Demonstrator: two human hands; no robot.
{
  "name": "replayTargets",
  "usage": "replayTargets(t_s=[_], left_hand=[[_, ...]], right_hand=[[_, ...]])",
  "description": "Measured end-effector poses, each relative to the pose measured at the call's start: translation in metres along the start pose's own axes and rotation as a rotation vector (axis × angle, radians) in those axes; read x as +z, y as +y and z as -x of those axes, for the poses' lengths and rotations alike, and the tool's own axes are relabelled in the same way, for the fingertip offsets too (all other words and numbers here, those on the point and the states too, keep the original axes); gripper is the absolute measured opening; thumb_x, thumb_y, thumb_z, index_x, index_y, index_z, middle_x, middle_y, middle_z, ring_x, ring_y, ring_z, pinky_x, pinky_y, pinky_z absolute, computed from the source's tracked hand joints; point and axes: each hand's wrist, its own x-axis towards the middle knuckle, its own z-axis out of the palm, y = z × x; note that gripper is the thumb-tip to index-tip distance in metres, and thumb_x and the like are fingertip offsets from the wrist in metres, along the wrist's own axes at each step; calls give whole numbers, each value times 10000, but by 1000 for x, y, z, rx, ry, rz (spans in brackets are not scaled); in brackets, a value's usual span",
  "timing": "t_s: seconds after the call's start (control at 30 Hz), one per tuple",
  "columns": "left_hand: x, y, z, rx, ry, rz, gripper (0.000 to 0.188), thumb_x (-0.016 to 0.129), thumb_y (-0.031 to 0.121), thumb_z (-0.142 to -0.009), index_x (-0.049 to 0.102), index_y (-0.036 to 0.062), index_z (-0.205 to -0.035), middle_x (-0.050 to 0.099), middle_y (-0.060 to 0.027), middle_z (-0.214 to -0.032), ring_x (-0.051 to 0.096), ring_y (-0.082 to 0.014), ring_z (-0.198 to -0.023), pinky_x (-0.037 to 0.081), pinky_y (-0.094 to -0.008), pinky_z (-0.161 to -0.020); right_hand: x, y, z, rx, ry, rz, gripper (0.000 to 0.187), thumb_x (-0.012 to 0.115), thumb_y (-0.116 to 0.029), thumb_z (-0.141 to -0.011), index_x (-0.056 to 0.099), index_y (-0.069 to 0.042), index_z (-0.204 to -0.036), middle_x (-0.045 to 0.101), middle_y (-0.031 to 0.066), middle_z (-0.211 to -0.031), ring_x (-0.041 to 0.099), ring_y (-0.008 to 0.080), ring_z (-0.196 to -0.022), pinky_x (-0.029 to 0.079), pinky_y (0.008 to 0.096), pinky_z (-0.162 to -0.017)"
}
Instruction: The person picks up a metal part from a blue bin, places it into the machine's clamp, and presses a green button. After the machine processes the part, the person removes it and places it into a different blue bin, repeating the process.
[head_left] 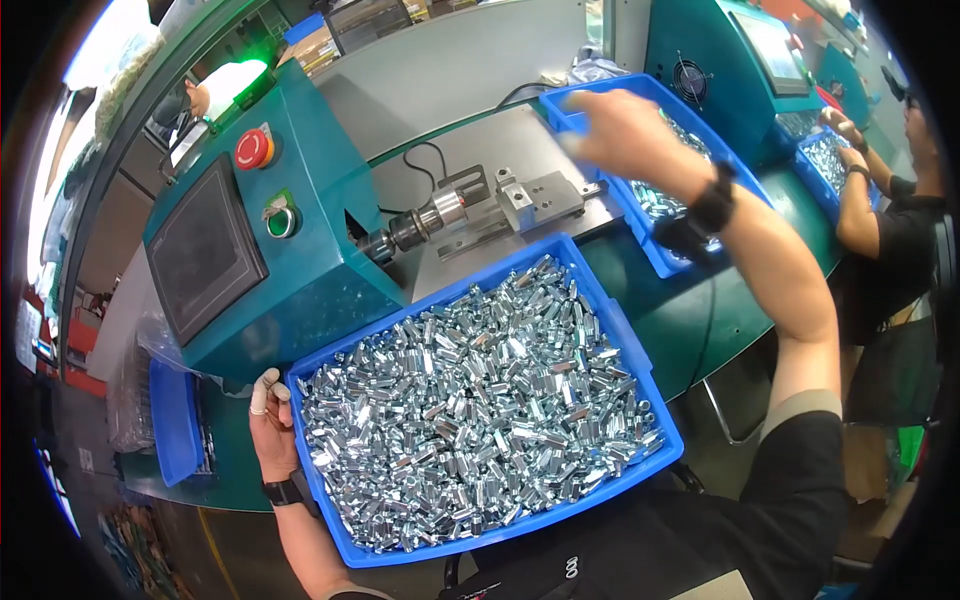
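Note:
A blue plastic bin (630,345) heaped with shiny hexagonal metal pieces (470,410) lies tilted in front of me, its near side by my body. At its left corner my left hand (272,430) is closed against the rim, with pale covers on some fingertips. My right hand (625,130) reaches forward over a second blue bin (735,150), which also contains metal pieces (660,200). Motion smears its fingers, so whether anything is in them does not show. Dark bands circle both of my wrists.
Left of centre stands a green machine (300,310) with a dark screen (207,250), a red button (254,149) and a chuck (410,230) facing a metal clamp block (530,203). At right, a co-worker (900,200) handles another blue bin (825,165). An empty blue tray (175,420) sits left.

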Motion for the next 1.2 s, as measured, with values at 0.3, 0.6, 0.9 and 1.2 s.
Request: replayTargets(t_s=[0.3, 0.6, 0.9, 1.2], left_hand=[[-2, 2, 2, -3, -7, -7, 269, 554, 282, -1049, 670, 52, -1128, 607, 28, -777, 434, -32, -561, 338, -188, -523], [6, -3, -3, 4, -11, -5, 270, 549, 276, -1053, 663, 47, -1137, 602, 30, -774, 435, -32, -562, 332, -186, -521], [8, 0, -2, -5, -2, -20, 264, 551, 280, -1055, 665, 53, -1129, 581, 41, -760, 412, -27, -547, 323, -183, -516], [8, -2, 0, -7, 62, -24, 245, 544, 272, -1058, 683, 78, -1112, 543, 64, -711, 383, -20, -514, 301, -188, -474]], right_hand=[[27, -26, 67, -693, -107, -442, 222, 679, -103, -858, 696, -65, -1076, 636, 116, -923, 673, 305, -818, 564, 389, -689], [42, -48, 73, -845, -35, -266, 150, 654, -53, -836, 693, -56, -982, 569, 94, -862, 636, 275, -797, 534, 364, -621], [38, -32, 19, -197, 145, -861, 168, 753, -37, -856, 722, -15, -1020, 725, 97, -816, 687, 151, -712, 531, 269, -650], [38, -28, 9, -234, -2, -747, 110, 731, -30, -870, 703, 17, -965, 715, 106, -812, 682, 156, -730, 530, 294, -662]])
